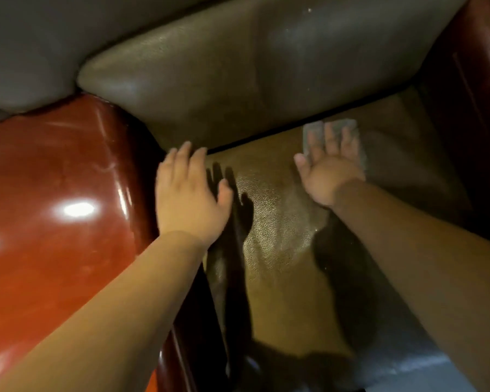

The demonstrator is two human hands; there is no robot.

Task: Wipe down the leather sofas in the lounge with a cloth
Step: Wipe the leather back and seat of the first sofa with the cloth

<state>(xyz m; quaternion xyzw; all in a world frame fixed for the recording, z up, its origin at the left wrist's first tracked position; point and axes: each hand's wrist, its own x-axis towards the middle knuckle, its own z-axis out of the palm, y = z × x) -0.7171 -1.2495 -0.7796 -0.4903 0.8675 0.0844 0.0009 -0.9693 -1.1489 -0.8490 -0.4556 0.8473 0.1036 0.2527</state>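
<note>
The right hand [330, 168] presses flat-fingered on a grey cloth [348, 128], which could bunch at the seat cushion [280, 236] seam; the left hand [190, 193], fingers straight, seemingly hovers.

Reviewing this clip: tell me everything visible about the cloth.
The cloth is a small, pale grey piece that looks like soft fabric, lying flat on the seat cushion close to the seam below the backrest. Most of it is hidden under the right hand, whose straight, spread fingers press on it; only its far edge and right side show. It is blurred, so weave and dampness cannot be told.
</note>
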